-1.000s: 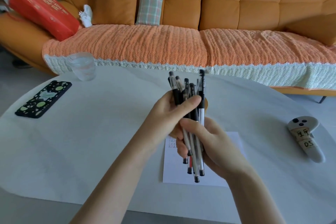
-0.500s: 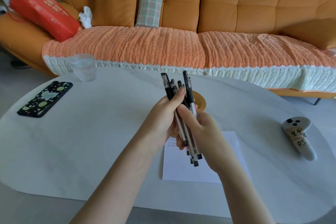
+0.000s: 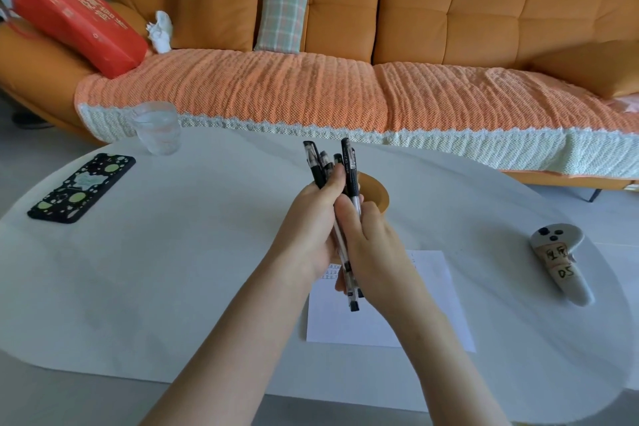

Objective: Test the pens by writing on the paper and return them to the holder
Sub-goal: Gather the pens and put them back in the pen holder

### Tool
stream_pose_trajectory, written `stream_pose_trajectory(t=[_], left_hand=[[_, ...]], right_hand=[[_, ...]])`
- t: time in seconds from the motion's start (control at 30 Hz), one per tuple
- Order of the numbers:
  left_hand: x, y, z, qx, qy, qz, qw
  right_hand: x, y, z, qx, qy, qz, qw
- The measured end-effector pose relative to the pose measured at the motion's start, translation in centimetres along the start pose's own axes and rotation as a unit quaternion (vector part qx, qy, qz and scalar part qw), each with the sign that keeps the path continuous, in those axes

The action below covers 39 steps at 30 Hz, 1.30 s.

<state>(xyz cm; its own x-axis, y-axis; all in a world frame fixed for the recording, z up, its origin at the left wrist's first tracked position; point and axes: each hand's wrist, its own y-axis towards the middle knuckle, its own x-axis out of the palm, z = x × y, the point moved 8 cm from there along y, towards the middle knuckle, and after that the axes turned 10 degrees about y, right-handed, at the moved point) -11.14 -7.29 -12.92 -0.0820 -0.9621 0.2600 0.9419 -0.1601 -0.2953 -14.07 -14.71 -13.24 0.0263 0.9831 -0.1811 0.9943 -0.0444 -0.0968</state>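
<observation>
Two hands (image 3: 307, 232) (image 3: 377, 252) gripping pens (image 3: 350, 166) partly hide holder (image 3: 377, 195) and paper (image 3: 349, 325).

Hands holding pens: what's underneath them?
A white paper with tiny writing at its far edge. The left hand, right hand and pens cover part of the sheet, so any other writing is hidden.

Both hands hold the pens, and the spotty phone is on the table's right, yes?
No. In the head view the black green-spotted phone lies on the white table's left. The left hand and right hand hold the black-capped pens.
</observation>
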Motion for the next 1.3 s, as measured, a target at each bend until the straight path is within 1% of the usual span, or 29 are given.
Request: stream_pose_trajectory(t=[0.07, 0.17, 0.23, 0.3, 0.33, 0.4, 0.47, 0.53, 0.57, 0.6, 0.7, 0.83, 0.97, 1.07, 1.13, 1.17, 1.23, 1.3], left_hand=[[0.0, 0.1, 0.2, -0.004, -0.005, 0.000, 1.000], [0.0, 0.2, 0.5, 0.008, -0.004, 0.008, 1.000], [-0.3, 0.4, 0.5, 0.011, 0.013, 0.030, 0.999], [-0.8, 0.6, 0.4, 0.010, 0.024, 0.047, 0.999], [-1.1, 0.6, 0.6, 0.012, 0.020, 0.051, 0.998], [-1.7, 0.7, 1.2, 0.023, -0.027, 0.053, 0.998], [-2.7, 0.8, 1.9, 0.038, -0.074, 0.058, 0.995], [-3.6, 1.0, 2.2, 0.042, -0.076, 0.065, 0.994], [-3.8, 1.0, 2.2, 0.042, -0.075, 0.066, 0.994], [-4.0, 1.1, 2.1, 0.042, -0.077, 0.065, 0.994], [-4.6, 1.1, 2.4, 0.061, -0.085, 0.072, 0.992], [-5.0, 1.2, 2.7, 0.084, -0.071, 0.072, 0.991], [-5.4, 1.6, 2.6, 0.080, -0.056, 0.063, 0.993], [-5.4, 1.9, 2.4, 0.073, -0.050, 0.055, 0.995], [-5.3, 2.0, 2.4, 0.074, -0.050, 0.051, 0.995], [-5.2, 1.9, 2.4, 0.075, -0.048, 0.048, 0.995], [-5.0, 1.9, 2.4, 0.078, -0.030, 0.046, 0.995], [-4.7, 1.9, 2.4, 0.081, -0.009, 0.043, 0.996]], right_hand=[[-0.2, 0.0, 0.0, -0.004, 0.011, 0.018, 1.000], [-0.3, -0.2, -0.8, -0.037, 0.035, 0.042, 0.998], [-0.6, -0.2, -1.4, -0.092, -0.030, 0.080, 0.992], [-0.9, -0.2, -2.3, -0.146, -0.141, 0.118, 0.972], [-1.1, -0.1, -2.9, -0.171, -0.165, 0.130, 0.963], [-2.2, 0.4, -4.0, -0.210, -0.139, 0.150, 0.956], [-3.8, 1.9, -4.1, -0.189, -0.059, 0.144, 0.970], [-4.3, 3.3, -4.2, -0.158, 0.034, 0.098, 0.982], [-4.5, 3.9, -4.5, -0.159, 0.054, 0.089, 0.982], [-4.6, 4.4, -5.0, -0.170, 0.049, 0.093, 0.980], [-4.3, 6.2, -6.6, -0.198, -0.016, 0.118, 0.973], [-1.9, 8.2, -5.7, -0.166, -0.152, 0.075, 0.971], [-1.0, 8.3, -3.7, -0.133, -0.290, 0.062, 0.946], [-1.5, 7.6, -3.3, -0.139, -0.333, 0.084, 0.929], [-1.9, 6.8, -3.8, -0.160, -0.293, 0.083, 0.939], [-2.0, 6.2, -4.1, -0.173, -0.239, 0.072, 0.953], [-1.6, 4.9, -4.6, -0.176, -0.114, 0.023, 0.977], [-0.6, 3.9, -4.7, -0.165, -0.062, -0.023, 0.984]])
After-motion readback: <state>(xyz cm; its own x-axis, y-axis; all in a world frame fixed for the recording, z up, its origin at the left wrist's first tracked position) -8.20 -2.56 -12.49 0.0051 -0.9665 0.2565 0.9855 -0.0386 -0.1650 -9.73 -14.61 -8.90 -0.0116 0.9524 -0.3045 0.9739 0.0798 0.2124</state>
